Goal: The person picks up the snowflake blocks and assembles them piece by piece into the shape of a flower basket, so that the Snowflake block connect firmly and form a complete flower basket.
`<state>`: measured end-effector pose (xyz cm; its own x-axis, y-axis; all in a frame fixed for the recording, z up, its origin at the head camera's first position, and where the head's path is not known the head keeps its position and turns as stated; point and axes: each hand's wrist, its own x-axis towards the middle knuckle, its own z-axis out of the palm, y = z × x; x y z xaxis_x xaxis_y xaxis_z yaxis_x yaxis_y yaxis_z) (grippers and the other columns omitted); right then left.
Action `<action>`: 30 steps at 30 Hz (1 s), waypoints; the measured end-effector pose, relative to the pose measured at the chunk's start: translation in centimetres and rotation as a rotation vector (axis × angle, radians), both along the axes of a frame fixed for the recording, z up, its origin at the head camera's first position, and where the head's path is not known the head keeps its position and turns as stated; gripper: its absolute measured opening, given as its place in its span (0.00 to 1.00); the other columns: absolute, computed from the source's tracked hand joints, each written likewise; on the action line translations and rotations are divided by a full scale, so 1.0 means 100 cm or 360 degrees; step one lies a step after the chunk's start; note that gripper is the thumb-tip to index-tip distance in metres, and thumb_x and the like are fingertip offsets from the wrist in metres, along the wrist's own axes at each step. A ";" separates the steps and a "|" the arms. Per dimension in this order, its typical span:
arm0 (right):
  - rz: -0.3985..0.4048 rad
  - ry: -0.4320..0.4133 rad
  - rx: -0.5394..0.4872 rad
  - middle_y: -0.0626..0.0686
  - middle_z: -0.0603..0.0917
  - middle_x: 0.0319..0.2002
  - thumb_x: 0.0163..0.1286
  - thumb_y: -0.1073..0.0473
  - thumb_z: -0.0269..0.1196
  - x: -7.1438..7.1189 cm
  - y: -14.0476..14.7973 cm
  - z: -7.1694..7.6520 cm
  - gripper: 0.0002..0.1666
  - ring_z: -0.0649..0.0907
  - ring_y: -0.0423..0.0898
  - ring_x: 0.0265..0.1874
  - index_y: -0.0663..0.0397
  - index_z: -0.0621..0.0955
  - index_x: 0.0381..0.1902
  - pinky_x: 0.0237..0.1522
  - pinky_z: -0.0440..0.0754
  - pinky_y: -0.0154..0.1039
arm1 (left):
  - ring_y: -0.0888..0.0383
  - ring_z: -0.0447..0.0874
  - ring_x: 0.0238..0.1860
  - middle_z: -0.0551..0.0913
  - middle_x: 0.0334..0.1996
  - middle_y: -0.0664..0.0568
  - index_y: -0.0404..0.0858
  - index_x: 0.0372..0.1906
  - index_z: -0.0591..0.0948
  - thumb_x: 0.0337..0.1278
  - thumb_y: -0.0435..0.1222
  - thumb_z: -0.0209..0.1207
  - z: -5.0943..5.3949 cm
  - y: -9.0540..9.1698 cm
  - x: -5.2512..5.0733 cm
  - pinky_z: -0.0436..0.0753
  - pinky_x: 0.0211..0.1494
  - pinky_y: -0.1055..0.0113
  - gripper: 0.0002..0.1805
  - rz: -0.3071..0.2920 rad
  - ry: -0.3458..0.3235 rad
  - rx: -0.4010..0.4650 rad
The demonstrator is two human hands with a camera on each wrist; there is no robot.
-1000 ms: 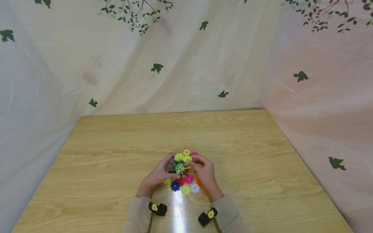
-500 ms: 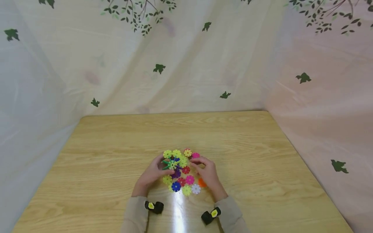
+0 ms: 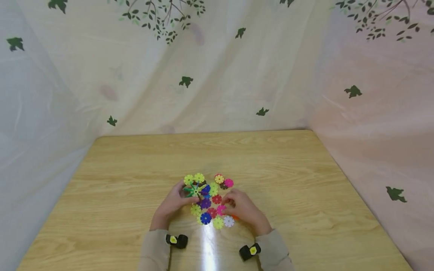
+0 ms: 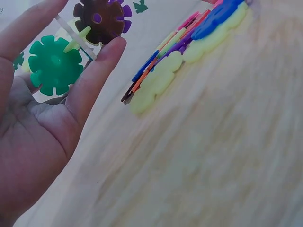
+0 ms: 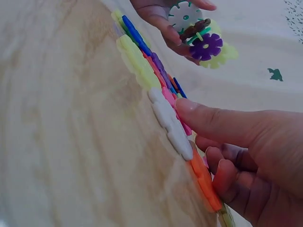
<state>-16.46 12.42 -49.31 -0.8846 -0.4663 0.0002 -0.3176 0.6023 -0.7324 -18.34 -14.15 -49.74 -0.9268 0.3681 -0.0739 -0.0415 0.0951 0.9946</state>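
My left hand [image 3: 171, 203] holds a cluster of interlocking flower-shaped plastic discs [image 3: 195, 191] at the left of a pile. In the left wrist view a green disc [image 4: 56, 66] and a brown disc [image 4: 97, 21] show in that cluster, gripped between thumb and fingers. My right hand [image 3: 245, 209] reaches down to a pink disc [image 3: 219, 209] in the pile. The thumb tip meets that disc's edge in the right wrist view; whether a finger pinches it from the other side is hidden. A white disc [image 5: 168, 123] and an orange disc [image 5: 203, 182] lie by the right fingers.
Several loose discs lie close together on the wooden table [image 3: 135, 162], among them a dark blue disc [image 3: 205, 218], a purple disc [image 3: 205, 203] and a red disc [image 3: 217, 199]. A leaf-printed cloth [image 3: 217, 75] hangs behind and beside the table.
My left hand has moved left with the cluster, away from the pile's middle. My right hand has left the cluster's side and come down to the pink disc.
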 end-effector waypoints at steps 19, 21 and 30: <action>0.0048 0.0029 0.0110 0.46 0.75 0.34 0.57 0.58 0.72 0.000 0.003 0.001 0.12 0.71 0.39 0.31 0.53 0.82 0.37 0.32 0.73 0.30 | 0.41 0.74 0.62 0.74 0.60 0.35 0.31 0.69 0.63 0.48 0.34 0.70 -0.010 0.012 -0.001 0.73 0.69 0.52 0.42 -0.0011 0.0058 -0.0062; 0.0022 0.0001 0.0075 0.45 0.76 0.33 0.58 0.59 0.72 -0.001 0.004 0.001 0.11 0.72 0.39 0.30 0.52 0.81 0.36 0.32 0.74 0.30 | 0.41 0.75 0.61 0.74 0.59 0.35 0.31 0.68 0.64 0.48 0.34 0.70 -0.010 0.012 -0.002 0.74 0.68 0.51 0.41 -0.0021 0.0081 -0.0069; -0.0457 -0.0027 -0.0391 0.51 0.83 0.31 0.65 0.64 0.64 -0.008 -0.002 -0.008 0.04 0.80 0.41 0.28 0.54 0.81 0.38 0.24 0.82 0.30 | 0.47 0.77 0.55 0.77 0.56 0.40 0.33 0.66 0.67 0.48 0.40 0.71 -0.011 0.020 -0.001 0.78 0.63 0.54 0.40 -0.0081 0.0156 -0.0277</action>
<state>-17.23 12.23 -50.09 -0.9801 -0.1872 0.0653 -0.1478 0.4708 -0.8698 -18.39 -12.16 -50.81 -0.9132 0.4044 -0.0507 0.0642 0.2656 0.9619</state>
